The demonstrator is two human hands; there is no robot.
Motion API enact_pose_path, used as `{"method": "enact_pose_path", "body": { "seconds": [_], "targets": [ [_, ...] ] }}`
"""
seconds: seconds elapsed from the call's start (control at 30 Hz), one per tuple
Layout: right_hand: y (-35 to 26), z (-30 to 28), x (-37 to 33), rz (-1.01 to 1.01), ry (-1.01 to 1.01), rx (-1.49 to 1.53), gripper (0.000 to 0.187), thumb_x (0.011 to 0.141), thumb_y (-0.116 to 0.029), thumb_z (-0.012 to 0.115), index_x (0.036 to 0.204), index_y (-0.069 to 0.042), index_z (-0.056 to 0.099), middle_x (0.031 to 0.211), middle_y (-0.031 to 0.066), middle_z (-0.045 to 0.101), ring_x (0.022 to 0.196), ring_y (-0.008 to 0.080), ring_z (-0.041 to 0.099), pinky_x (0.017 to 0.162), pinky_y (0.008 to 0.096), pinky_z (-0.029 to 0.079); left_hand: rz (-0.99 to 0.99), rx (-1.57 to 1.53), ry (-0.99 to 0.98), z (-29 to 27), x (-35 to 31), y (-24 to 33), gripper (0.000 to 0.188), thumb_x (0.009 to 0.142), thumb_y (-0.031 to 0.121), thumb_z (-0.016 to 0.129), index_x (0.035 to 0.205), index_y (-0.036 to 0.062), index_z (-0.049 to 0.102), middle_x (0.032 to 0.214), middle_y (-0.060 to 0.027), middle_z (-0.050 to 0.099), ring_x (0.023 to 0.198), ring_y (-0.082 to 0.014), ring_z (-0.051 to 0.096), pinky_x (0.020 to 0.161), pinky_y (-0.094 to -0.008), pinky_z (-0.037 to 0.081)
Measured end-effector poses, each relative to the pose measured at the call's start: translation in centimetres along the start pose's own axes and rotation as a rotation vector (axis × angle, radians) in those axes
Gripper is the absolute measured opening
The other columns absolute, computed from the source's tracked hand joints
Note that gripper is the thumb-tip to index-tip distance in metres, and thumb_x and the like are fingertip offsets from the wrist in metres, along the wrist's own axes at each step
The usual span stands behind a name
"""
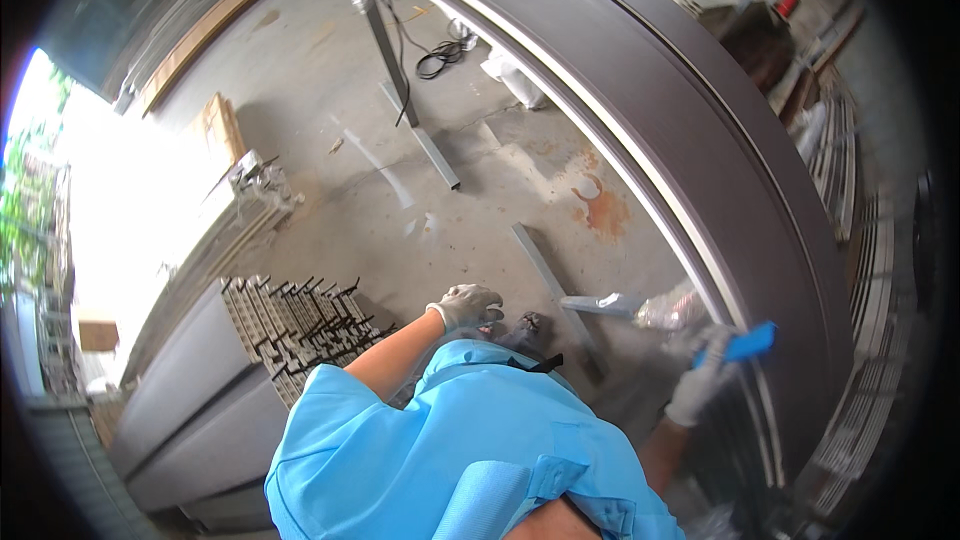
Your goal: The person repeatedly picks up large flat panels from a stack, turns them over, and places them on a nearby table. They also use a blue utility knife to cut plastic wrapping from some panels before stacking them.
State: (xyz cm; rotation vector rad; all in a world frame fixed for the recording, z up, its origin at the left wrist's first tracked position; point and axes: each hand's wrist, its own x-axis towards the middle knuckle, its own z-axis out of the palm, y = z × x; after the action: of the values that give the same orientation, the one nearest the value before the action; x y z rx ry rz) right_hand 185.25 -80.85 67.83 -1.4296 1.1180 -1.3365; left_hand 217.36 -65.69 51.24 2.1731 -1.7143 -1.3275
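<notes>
My right hand [697, 390], in a pale work glove and blurred by motion, grips a blue flat piece [750, 342]; its exact kind is hard to make out. Hand and blue piece are at the near edge of a long dark grey panel [690, 110] with a light rim, which curves across the right side. In front of my body hangs my left hand [468, 306], also gloved. Its fingers are loosely bent and hold nothing that I can see.
Metal stands [555, 285] rest on the concrete floor below the panel, near a plastic-wrapped bundle [672, 308]. Stacked grey panels with slatted ends [290, 325] lie at left. Farther off are a black cable [440, 60], a reddish-brown stain [603, 210] and a long wooden board [215, 30].
</notes>
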Motion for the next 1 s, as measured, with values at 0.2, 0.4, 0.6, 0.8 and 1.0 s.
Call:
{"method": "enact_pose_path", "body": {
  "seconds": [0.2,0.4,0.6,0.8,1.0],
  "targets": [
    [5.4,10.9,0.7,0.396,-0.569,0.153,0.031,0.1,-0.03,0.057,0.123,-0.009,0.051,0.075,-0.0033,0.052,0.056,0.0032,0.044,0.049,0.0192,0.035,-0.04,-0.212,0.211,-1.8,1.9,-0.1,0.041,0.091,0.042,0.058,0.12,0.0137,0.065,0.119,-0.0099,0.066,0.115,-0.031,0.059,0.096,-0.0437,0.045],
    [7.1,19.0,2.3,0.391,-0.834,0.107,0.019,0.095,-0.018,0.064,0.104,-0.008,0.051,0.074,-0.0022,0.051,0.059,0.0052,0.048,0.052,0.0217,0.041,0.029,-0.505,0.528,-8.3,6.1,-7.8,0.035,0.088,0.033,0.067,0.113,0.0093,0.069,0.109,-0.0133,0.07,0.1,-0.0316,0.066,0.09,-0.0379,0.051],
    [7.1,29.5,4.7,0.185,-0.828,-0.262,0.015,0.093,-0.02,0.067,0.095,-0.009,0.058,0.071,-0.0059,0.048,0.057,0.0021,0.042,0.049,0.0202,0.035,0.039,-1.346,0.918,-26.6,15.5,-21.5,0.035,0.09,0.023,0.069,0.115,-0.002,0.065,0.101,-0.0065,0.07,0.092,-0.012,0.063,0.077,-0.0252,0.05],
    [3.7,38.7,5.9,0.371,-0.622,-0.316,0.013,0.092,-0.018,0.068,0.095,-0.009,0.059,0.069,-0.0059,0.05,0.052,0.0026,0.043,0.046,0.0208,0.034,-0.018,-1.19,1.203,-48.4,22.1,-30.3,0.055,0.086,0.029,0.073,0.128,-0.0024,0.057,0.125,-0.0135,0.064,0.117,-0.0223,0.058,0.1,-0.0302,0.043],
    [3.7,42.2,5.8,0.459,-0.484,-0.352,0.012,0.092,-0.015,0.067,0.097,-0.01,0.057,0.068,-0.0055,0.05,0.051,0.0031,0.043,0.045,0.0201,0.035,0.0,-1.267,1.27,-60.0,26.3,-33.3,0.056,0.087,0.033,0.068,0.131,0.0,0.055,0.123,-0.0155,0.062,0.112,-0.026,0.06,0.095,-0.0338,0.046]
  ]
}}
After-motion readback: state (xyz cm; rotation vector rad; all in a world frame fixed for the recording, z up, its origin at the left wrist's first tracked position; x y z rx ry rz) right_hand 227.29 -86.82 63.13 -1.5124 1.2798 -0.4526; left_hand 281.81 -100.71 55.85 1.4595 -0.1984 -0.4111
